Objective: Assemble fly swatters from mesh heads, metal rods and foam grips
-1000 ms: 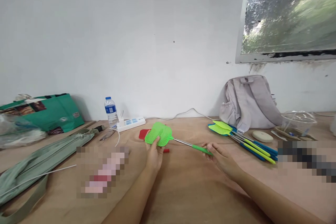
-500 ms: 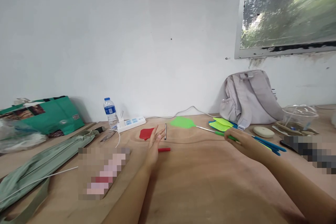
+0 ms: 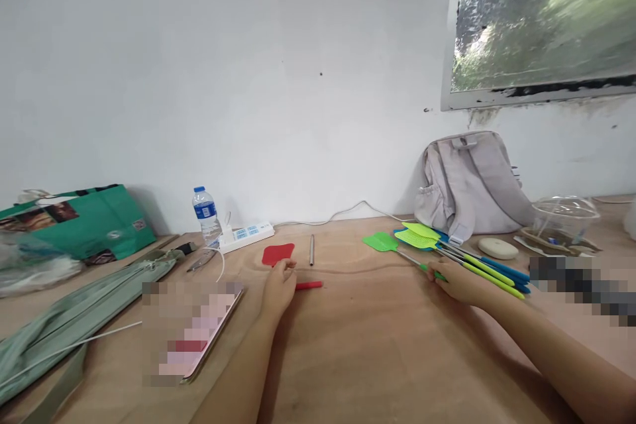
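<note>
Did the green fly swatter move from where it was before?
Yes. The green fly swatter went right, away from the water bottle, toward the backpack. It now lies beside the swatter pile, with the right hand on its handle.

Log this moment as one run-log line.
right hand: grips green swatter handle beside swatter pile | left hand: at red head, red handle

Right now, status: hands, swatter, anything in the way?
Right hand shut on green swatter handle, head down beside swatter pile. Left hand at red handle, near red head; grip unclear. Metal rod lies between.
</note>
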Demonstrator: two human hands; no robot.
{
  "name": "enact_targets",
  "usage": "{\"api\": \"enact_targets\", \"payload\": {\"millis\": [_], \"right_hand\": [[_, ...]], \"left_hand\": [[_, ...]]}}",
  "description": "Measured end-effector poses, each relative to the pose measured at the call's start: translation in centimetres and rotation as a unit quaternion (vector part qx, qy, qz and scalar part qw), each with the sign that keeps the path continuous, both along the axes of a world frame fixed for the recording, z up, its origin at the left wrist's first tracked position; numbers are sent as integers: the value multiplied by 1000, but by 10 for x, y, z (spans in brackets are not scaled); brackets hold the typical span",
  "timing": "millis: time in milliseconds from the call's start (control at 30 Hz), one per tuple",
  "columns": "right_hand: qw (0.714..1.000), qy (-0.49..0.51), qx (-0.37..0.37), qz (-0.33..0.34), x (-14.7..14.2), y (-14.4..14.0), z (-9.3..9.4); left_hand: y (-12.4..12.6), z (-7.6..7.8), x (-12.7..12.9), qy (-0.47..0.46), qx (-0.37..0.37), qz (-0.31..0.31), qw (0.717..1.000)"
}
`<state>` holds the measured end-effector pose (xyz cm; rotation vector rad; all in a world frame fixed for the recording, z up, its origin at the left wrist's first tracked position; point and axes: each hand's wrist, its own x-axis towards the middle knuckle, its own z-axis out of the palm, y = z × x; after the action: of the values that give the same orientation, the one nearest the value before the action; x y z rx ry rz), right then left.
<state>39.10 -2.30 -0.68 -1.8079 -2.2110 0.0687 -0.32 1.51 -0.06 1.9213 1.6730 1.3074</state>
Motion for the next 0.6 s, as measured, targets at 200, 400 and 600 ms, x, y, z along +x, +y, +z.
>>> {"api": "enact_targets", "payload": {"millis": [200,400,600], "right_hand": [[991,-56,-20,-116,26,-2,2],[986,-69,71,-133,2,-15,19],[986,8,133,96,-74,-27,6]], "left_hand": [[-2,0,9,27,-26,6,999],[-4,0,15,62,-33,5,998],[-2,0,12,74,-46,2,996]]}}
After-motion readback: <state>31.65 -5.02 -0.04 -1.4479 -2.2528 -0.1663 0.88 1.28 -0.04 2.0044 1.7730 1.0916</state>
